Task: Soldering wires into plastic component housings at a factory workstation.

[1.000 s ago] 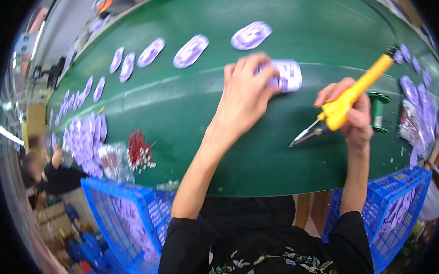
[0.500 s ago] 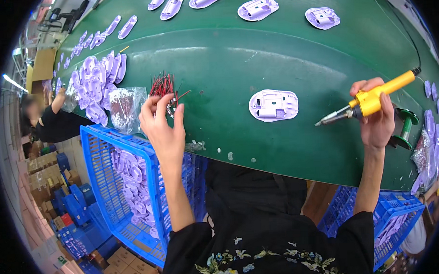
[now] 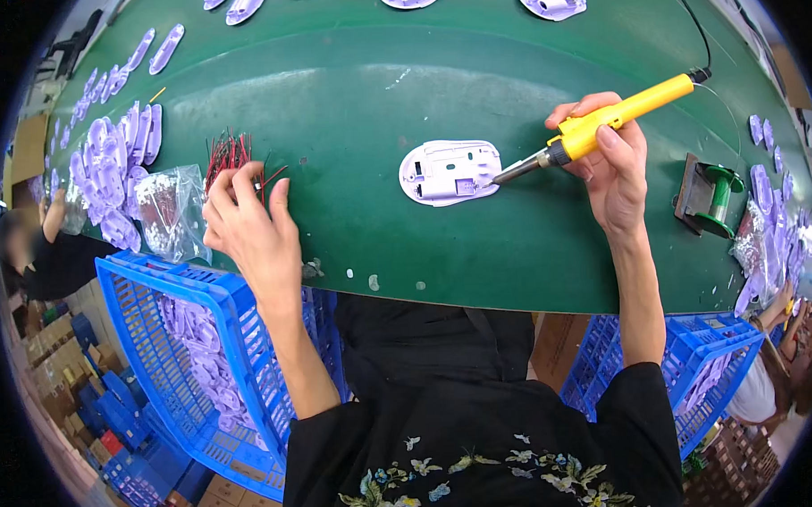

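Note:
My right hand grips a yellow soldering iron, its metal tip pointing left at the right end of a pale purple plastic shell. The shell lies flat, with molded ribs and small openings showing. Whether the tip touches it or hovers just above, I cannot tell. Over at the left, my left hand reaches to a pile of thin red and black wires. Its fingers are curved and the thumb stands apart; part of the pile is hidden behind the fingers.
A clear bag of white-ended wires and heaped shells lie left on the green table. A green solder spool stands right. Blue crates flank me below the edge. Shells line the far side; a person sits left.
The soldering iron has moved left, from beside the shell to its right end. My left hand has stayed by the wires. The whole view has shifted slightly.

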The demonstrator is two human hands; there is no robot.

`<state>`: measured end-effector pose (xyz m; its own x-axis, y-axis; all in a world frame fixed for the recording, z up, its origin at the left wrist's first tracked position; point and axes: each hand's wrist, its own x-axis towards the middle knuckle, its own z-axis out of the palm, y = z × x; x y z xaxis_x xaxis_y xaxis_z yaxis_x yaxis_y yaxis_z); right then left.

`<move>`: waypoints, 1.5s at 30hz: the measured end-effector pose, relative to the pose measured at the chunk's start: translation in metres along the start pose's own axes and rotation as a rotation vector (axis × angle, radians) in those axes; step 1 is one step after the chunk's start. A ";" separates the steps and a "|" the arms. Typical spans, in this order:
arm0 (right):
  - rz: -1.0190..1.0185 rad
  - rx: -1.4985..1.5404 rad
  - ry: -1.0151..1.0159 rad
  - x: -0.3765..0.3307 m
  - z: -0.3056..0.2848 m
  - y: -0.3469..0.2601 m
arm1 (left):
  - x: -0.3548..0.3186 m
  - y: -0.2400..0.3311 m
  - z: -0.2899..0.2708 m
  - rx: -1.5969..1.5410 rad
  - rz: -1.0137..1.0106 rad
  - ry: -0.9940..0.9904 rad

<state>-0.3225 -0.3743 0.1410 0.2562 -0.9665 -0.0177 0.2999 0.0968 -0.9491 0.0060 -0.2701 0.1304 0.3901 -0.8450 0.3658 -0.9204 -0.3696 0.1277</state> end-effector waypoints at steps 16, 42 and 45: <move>-0.002 -0.026 0.046 0.004 0.000 0.019 | -0.044 0.052 -0.008 -0.746 0.044 0.063; -0.042 -0.079 0.021 0.004 0.000 0.022 | -0.077 0.114 0.004 -1.033 -0.141 -0.258; -0.047 -0.076 0.022 0.004 0.000 0.021 | -0.077 0.113 0.004 -1.034 -0.140 -0.262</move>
<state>-0.3154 -0.3762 0.1204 0.2227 -0.9746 0.0214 0.2406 0.0337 -0.9700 -0.1279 -0.2486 0.1136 0.3745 -0.9224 0.0944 -0.3962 -0.0671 0.9157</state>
